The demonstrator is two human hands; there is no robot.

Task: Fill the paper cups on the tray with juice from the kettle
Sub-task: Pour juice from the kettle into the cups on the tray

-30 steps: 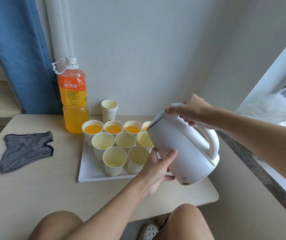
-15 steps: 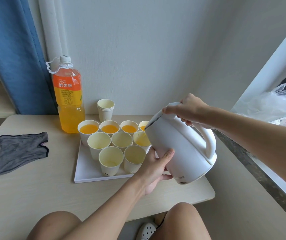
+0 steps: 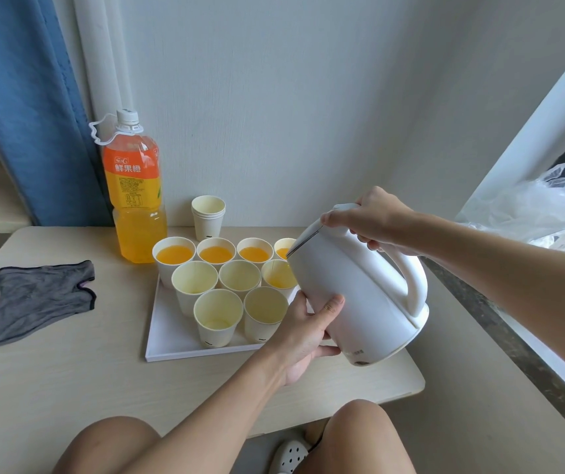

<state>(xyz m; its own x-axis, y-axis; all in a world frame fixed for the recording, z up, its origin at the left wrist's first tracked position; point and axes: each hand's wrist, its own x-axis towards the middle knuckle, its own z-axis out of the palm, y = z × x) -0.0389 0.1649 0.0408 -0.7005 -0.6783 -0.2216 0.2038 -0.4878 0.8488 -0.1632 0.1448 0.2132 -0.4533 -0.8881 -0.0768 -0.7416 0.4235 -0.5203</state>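
Note:
A white kettle [image 3: 359,285] is tilted to the left, its spout over the right cup of the middle row [image 3: 277,277], which holds some orange juice. My right hand [image 3: 373,218] grips the top of the kettle's handle. My left hand [image 3: 308,328] supports the kettle's body from below, thumb against its side. A white tray [image 3: 164,340] carries several paper cups. The back-row cups [image 3: 175,258] hold juice. Two middle-row cups [image 3: 194,280] and the two front cups [image 3: 217,314] look empty or nearly so.
A large bottle of orange juice [image 3: 135,196] stands behind the tray on the left. A stack of spare paper cups [image 3: 208,217] sits by the wall. A grey cloth [image 3: 39,297] lies on the beige table [image 3: 68,371]. A plastic bag [image 3: 527,208] rests on the windowsill at right.
The kettle and both hands have stayed almost still over the same cup, and the juice in that cup looks slightly higher.

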